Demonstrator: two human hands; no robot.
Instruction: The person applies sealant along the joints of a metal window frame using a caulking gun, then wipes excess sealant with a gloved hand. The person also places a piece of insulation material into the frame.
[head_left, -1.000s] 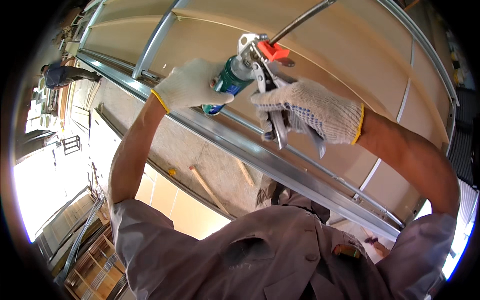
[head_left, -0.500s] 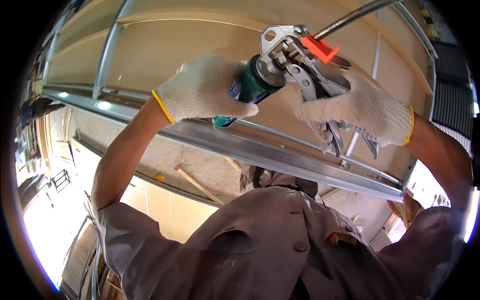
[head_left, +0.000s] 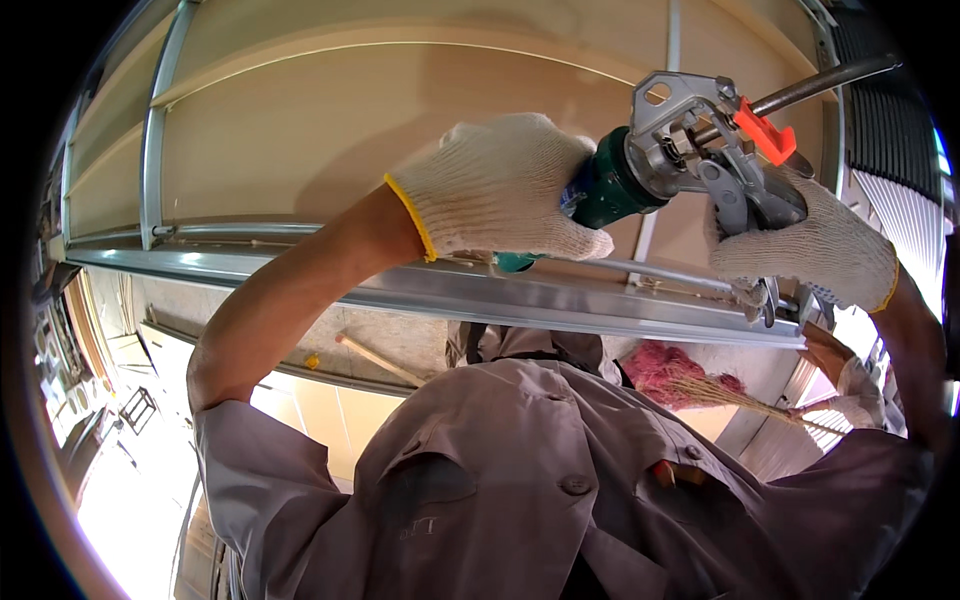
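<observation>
Left hand (head_left: pixel 500 190) wrapped round 1 green tube (head_left: pixel 612 185) | right hand (head_left: pixel 815 235) gripping 1 caulking gun (head_left: pixel 725 188) by handle | 1 orange clip (head_left: pixel 765 132), 1 rod (head_left: pixel 835 83) | over metal frame (head_left: pixel 480 302), near edge

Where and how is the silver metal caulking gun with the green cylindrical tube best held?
Probably by its grey metal handle, from the right: it hangs down at that end, and the white-gloved right hand wraps it. The white-gloved left hand suits the round green tube, from the left.
</observation>
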